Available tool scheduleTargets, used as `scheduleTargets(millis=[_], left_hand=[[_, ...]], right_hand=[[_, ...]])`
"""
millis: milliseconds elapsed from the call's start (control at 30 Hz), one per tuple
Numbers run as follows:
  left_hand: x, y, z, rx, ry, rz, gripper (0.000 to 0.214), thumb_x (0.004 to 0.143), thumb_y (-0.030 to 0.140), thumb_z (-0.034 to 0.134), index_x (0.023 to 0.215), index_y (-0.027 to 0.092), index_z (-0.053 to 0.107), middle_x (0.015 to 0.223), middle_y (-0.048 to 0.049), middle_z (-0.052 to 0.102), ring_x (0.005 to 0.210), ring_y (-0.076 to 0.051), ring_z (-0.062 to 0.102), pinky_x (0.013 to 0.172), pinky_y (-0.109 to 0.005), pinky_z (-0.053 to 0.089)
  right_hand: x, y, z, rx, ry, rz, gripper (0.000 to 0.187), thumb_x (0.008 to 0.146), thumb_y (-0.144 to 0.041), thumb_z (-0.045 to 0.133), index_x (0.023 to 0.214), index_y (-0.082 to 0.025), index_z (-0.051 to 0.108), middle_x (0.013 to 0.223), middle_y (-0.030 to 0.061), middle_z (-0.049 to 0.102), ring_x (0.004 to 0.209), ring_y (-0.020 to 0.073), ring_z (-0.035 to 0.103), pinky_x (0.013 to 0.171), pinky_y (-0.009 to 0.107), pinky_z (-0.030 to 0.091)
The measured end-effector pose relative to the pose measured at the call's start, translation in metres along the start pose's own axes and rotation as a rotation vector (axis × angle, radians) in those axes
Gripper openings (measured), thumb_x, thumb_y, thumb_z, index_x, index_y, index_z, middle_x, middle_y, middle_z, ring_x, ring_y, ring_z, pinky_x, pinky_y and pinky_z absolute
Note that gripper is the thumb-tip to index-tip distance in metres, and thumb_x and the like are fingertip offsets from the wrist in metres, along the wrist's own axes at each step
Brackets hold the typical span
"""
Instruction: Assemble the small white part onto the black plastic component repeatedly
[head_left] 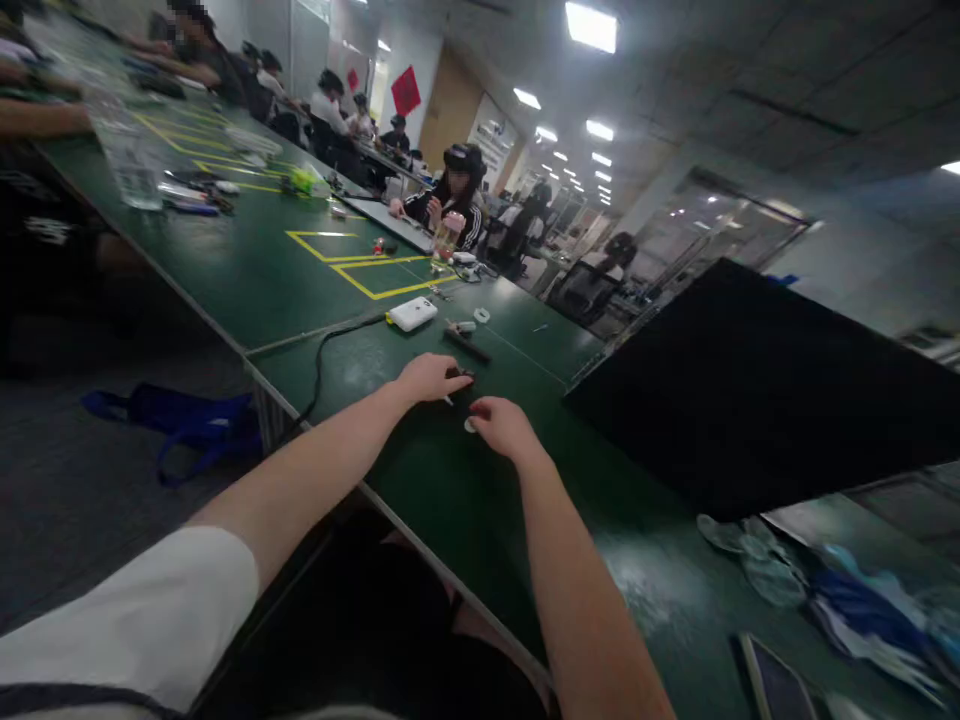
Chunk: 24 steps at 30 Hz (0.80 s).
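My left hand (pixel 433 378) is over the green table, its thumb and fingers pinched together. A small dark object (pixel 466 376) shows at its fingertips, too small to name, and a thin light-coloured tip pokes out below the hand. Close by on the right, my right hand (pixel 504 425) has its fingers curled in a pinch on a small white round piece (pixel 470 425). Just beyond the hands lie a dark flat bar (pixel 466 345) and a white ring (pixel 481 315).
A white device (pixel 412 314) with a black cable (pixel 321 360) lies ahead. A large black panel (pixel 765 390) stands at right, with plastic bags (pixel 776 570) and a phone (pixel 776 675) nearer. A person (pixel 457 200) sits across the table (pixel 427 480); a blue bag (pixel 187 420) lies on the floor.
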<state>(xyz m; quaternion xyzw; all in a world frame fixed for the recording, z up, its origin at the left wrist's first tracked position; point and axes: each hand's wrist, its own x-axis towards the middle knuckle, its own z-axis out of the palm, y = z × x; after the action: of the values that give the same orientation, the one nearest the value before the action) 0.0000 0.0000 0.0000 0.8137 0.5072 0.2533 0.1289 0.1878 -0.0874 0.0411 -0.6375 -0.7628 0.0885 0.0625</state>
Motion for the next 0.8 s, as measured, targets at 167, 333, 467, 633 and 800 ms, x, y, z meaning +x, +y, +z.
scheduleTargets(millis=[167,333,467,633,800], left_hand=[[-0.002,0.001,0.003,0.010,0.015,0.005,0.052,0.087,0.067,0.049,0.100,0.021,0.069,0.095,-0.0092,0.074,0.086,-0.025,0.068,0.069,-0.030,0.045],[-0.008,0.006,-0.005,0.078,0.010,0.109,0.046,0.088,0.062,0.054,0.107,0.022,0.067,0.098,-0.0085,0.073,0.088,-0.025,0.068,0.071,-0.030,0.045],[-0.020,0.031,-0.004,0.154,0.013,0.377,0.042,0.094,0.056,0.048,0.110,0.021,0.064,0.108,-0.0089,0.070,0.089,-0.023,0.068,0.068,-0.029,0.044],[-0.033,0.092,0.027,0.170,-0.076,0.865,0.035,0.093,0.051,0.053,0.110,0.022,0.063,0.107,-0.0084,0.068,0.085,-0.020,0.067,0.062,-0.028,0.041],[-0.045,0.155,0.063,0.065,-0.080,0.995,0.030,0.090,0.047,0.059,0.107,0.023,0.064,0.103,-0.0074,0.068,0.076,-0.018,0.066,0.060,-0.028,0.042]], right_hand=[[-0.004,-0.009,-0.004,0.055,-0.097,0.004,0.032,0.083,-0.041,0.069,0.110,-0.024,0.073,0.111,0.0049,0.073,0.095,0.0202,0.066,0.080,0.030,0.049],[-0.030,0.011,-0.016,0.011,-0.175,0.130,0.024,0.086,-0.024,0.062,0.107,-0.025,0.073,0.112,0.0053,0.071,0.094,0.0211,0.066,0.074,0.032,0.051],[-0.088,0.084,-0.025,0.021,-0.096,0.197,0.021,0.087,-0.026,0.061,0.103,-0.024,0.074,0.111,0.0072,0.070,0.094,0.0231,0.067,0.075,0.035,0.052],[-0.151,0.146,-0.031,-0.032,-0.023,0.240,0.018,0.086,-0.024,0.061,0.096,-0.023,0.076,0.107,0.0072,0.071,0.092,0.0222,0.066,0.077,0.034,0.050],[-0.163,0.148,-0.033,-0.041,-0.012,0.362,0.018,0.083,-0.023,0.062,0.095,-0.024,0.076,0.105,0.0071,0.071,0.089,0.0222,0.067,0.076,0.035,0.051]])
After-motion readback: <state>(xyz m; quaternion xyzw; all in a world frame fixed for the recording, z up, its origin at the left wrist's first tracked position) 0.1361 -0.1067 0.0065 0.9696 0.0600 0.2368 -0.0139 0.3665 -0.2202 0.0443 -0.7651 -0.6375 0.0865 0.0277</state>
